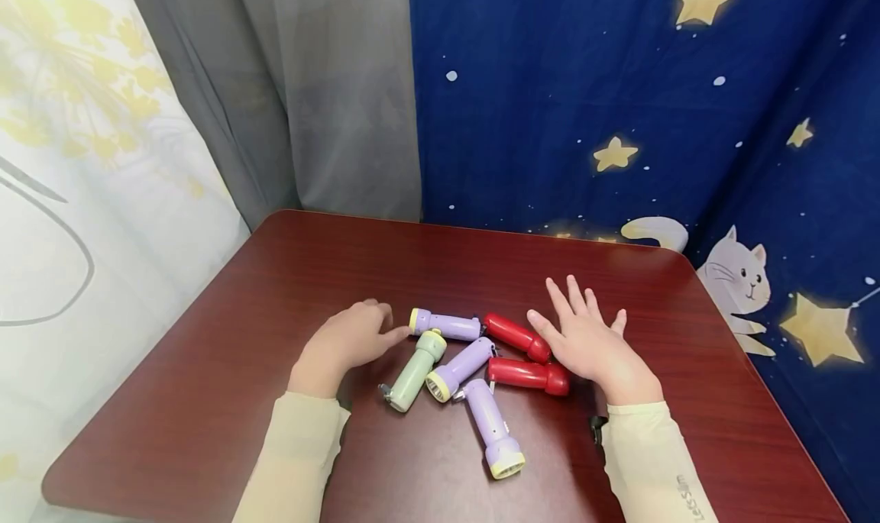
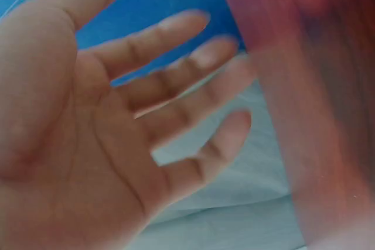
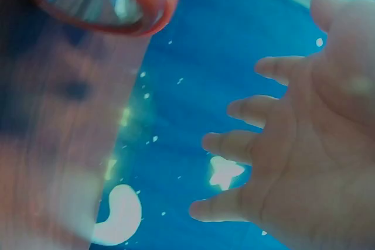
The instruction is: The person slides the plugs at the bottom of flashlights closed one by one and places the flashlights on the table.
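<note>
A loose cluster of flashlights lies on the table between my hands. My left hand (image 1: 349, 343) is at the left side, its thumb tip close to the yellow-rimmed head of a purple flashlight (image 1: 454, 327). Nearest below it is a green flashlight (image 1: 415, 374). Two more purple flashlights, one in the middle (image 1: 464, 364) and one nearer me (image 1: 488, 416), lie at different angles. On the right, my right hand (image 1: 596, 346) spreads its fingers beside an upper red flashlight (image 1: 516, 335) and a lower red flashlight (image 1: 525, 376). Both palms (image 2: 88, 127) (image 3: 334, 127) hold nothing.
The dark red wooden table (image 1: 206, 370) has rounded corners. Behind it hang a grey curtain (image 1: 351, 88) and a blue star-patterned curtain (image 1: 522, 111). A white patterned curtain (image 1: 96, 187) borders the left side.
</note>
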